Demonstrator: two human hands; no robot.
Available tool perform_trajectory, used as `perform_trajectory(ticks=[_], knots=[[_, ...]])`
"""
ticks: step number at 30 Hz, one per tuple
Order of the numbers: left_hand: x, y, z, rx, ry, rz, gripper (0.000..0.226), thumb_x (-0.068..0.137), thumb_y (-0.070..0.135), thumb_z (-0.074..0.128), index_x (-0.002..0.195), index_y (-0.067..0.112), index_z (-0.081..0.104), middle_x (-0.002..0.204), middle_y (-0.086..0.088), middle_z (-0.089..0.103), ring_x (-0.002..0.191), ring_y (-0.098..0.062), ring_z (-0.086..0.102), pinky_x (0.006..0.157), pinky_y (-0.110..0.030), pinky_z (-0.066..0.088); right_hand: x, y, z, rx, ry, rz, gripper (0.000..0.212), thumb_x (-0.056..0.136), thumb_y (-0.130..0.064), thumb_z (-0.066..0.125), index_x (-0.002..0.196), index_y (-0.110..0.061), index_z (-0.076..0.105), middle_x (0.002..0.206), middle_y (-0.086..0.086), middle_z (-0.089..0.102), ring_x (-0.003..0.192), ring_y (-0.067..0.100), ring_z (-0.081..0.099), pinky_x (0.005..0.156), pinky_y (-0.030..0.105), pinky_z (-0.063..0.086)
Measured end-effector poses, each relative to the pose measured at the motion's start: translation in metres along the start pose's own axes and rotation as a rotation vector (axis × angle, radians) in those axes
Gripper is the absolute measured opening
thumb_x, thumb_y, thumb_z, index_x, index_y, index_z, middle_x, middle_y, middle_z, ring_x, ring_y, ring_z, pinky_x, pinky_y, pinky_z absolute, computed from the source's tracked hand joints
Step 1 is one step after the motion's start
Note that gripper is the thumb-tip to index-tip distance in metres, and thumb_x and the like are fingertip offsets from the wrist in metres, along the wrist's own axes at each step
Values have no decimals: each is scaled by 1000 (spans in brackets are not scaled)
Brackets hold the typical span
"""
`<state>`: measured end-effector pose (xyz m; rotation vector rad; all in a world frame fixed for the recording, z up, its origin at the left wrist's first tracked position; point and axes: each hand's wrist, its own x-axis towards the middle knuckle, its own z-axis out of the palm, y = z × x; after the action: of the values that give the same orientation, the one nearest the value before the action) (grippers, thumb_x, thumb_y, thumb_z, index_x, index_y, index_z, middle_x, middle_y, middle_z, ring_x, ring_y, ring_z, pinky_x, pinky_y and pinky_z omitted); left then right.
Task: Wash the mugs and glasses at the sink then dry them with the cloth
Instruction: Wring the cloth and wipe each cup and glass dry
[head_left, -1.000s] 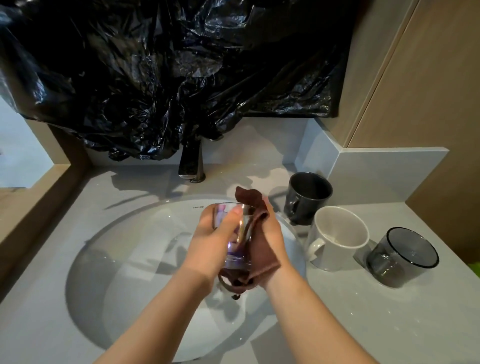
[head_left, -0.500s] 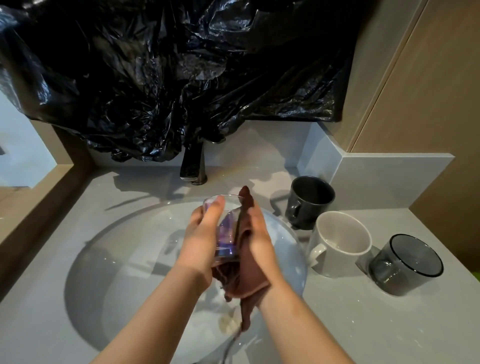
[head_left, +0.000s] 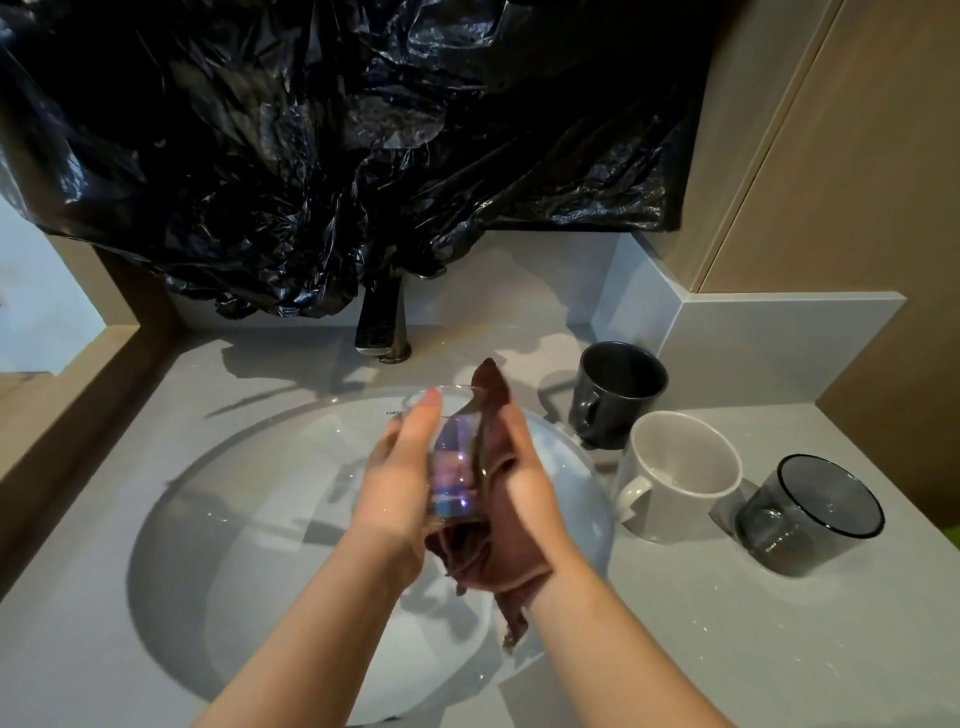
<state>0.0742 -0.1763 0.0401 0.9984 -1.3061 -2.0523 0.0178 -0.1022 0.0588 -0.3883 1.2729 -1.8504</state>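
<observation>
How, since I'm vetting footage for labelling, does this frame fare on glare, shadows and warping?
Head view: the glass glints purple; the black plastic sheet shows glare patches; hard shadows fall across the sink; wide-angle warping bends the counter edges.

Crumpled black plastic sheet (head_left: 311, 156) hangs above the grey countertop (head_left: 779, 639)

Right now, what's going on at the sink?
A person is drying a clear glass over the sink. The left hand grips the glass; the right hand holds a brown cloth against its side. A dark mug, a white mug and a smoky glass cup stand on the counter to the right, untouched.
</observation>
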Motion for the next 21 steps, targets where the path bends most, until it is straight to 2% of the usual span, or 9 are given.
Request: perform_trajectory(ticks=[3, 5, 7, 11, 14, 15, 17, 19, 21], knots=[[1, 3, -4, -24, 62, 4, 50, 83, 56, 57, 117, 19, 62, 102, -18, 71, 90, -32, 70, 84, -44, 54, -4, 28, 6, -434, 21, -222, 49, 99, -32, 42, 130, -66, 24, 148, -15, 31, 131, 7, 40, 106, 26, 37], [-2, 2, -7, -14, 23, -42, 45, 89, 52, 52, 113, 17, 66, 103, -15, 72, 92, -30, 70, 80, -42, 54, -6, 29, 5, -589, 33, -315, 52, 96, -37, 46, 132, -67, 23, 153, -22, 11, 135, 3, 28, 107, 20, 28], [-6, 1, -9, -8, -44, -71, 42, 90, 49, 50, 113, 18, 66, 100, -14, 73, 89, -29, 71, 69, -36, 54, -2, 19, 6, -506, 59, -311, 46, 95, -36, 49, 120, -70, 34, 153, -20, 16, 134, 4, 31, 109, 25, 31], [-15, 5, -4, 23, -134, -73, 72, 60, 61, 60, 115, 15, 64, 96, -20, 72, 74, -32, 70, 56, -31, 53, 13, -5, -3, 71, 36, 33, 36, 84, -49, 60, 111, -27, 65, 106, 7, 63, 103, 32, 62, 87, 36, 50], [-13, 13, 0, -20, -131, -49, 55, 70, 59, 58, 104, 16, 66, 96, -19, 71, 75, -32, 67, 58, -34, 55, 2, -8, -4, 66, -5, 109, 29, 93, -41, 56, 85, -16, 67, 69, -3, 67, 67, 13, 67, 66, 18, 53], [-11, 16, 1, -56, -100, -42, 44, 79, 55, 56, 102, 18, 65, 93, -18, 71, 71, -30, 68, 56, -32, 55, -3, -3, 0, -31, 4, 11, 20, 96, -37, 50, 98, -23, 65, 79, -11, 69, 75, 2, 67, 68, 12, 50], [-5, 17, -2, -72, -23, -25, 38, 89, 48, 52, 108, 17, 64, 92, -17, 72, 67, -24, 70, 51, -25, 53, -6, 18, 4, -391, -13, -180, 39, 96, -36, 45, 132, -50, 39, 130, -17, 50, 115, -4, 51, 92, 13, 39], [-5, 13, -6, -30, 12, -17, 41, 93, 44, 51, 113, 11, 65, 95, -15, 73, 73, -19, 72, 59, -25, 55, -11, 23, 14, -676, -32, -274, 50, 97, -35, 45, 132, -66, 25, 151, -22, 13, 135, -1, 24, 110, 22, 27], [-8, 7, -8, -44, -38, -59, 45, 88, 46, 52, 116, 13, 65, 100, -14, 73, 85, -25, 72, 73, -34, 56, -9, 15, 12, -639, 3, -327, 47, 96, -32, 48, 116, -73, 34, 154, -22, 9, 137, 3, 23, 113, 29, 28]])
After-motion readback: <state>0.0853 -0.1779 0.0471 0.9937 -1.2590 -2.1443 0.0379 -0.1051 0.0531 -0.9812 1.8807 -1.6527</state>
